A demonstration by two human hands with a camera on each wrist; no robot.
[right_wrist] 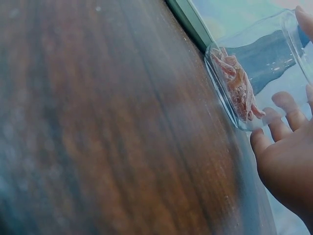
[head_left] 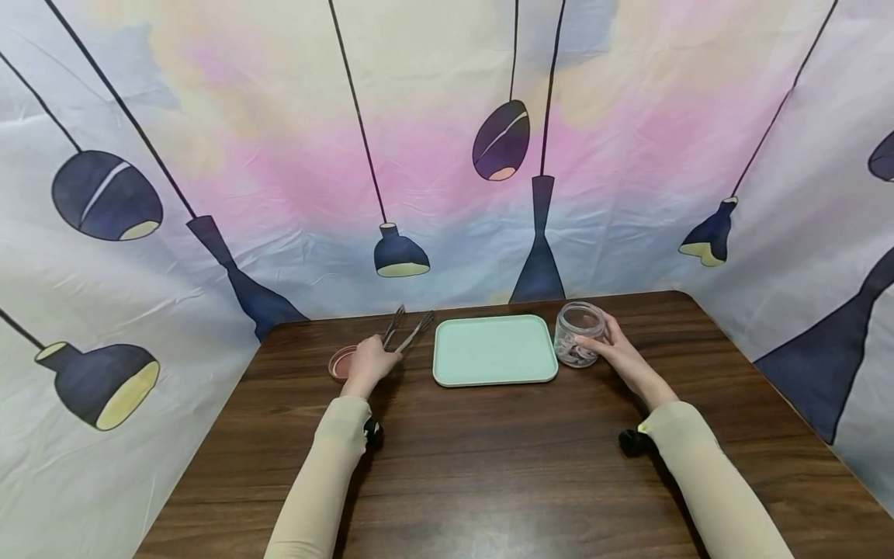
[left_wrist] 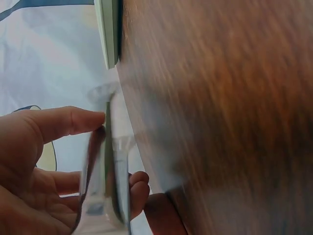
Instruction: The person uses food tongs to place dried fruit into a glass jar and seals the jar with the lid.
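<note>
My left hand (head_left: 370, 363) holds a pair of metal tongs (head_left: 417, 332) near the closed end, its arms spread and pointing toward the back of the table. In the left wrist view the thumb presses one side of the tongs (left_wrist: 108, 171) and the fingers curl around the other. Beside that hand lies a round reddish lid (head_left: 339, 363), partly covered by it. On the right, my right hand (head_left: 618, 353) grips a clear, lidless jar (head_left: 567, 338) from its right side. Pinkish, wrinkled strips (right_wrist: 237, 85) lie in the jar's bottom. The jar stands upright at the tray's right end.
A mint-green rectangular tray (head_left: 496, 351) lies between the two hands on the dark wooden table (head_left: 489, 466). Behind the table's back edge hangs a pastel cloth (head_left: 447, 171) printed with dark lamps.
</note>
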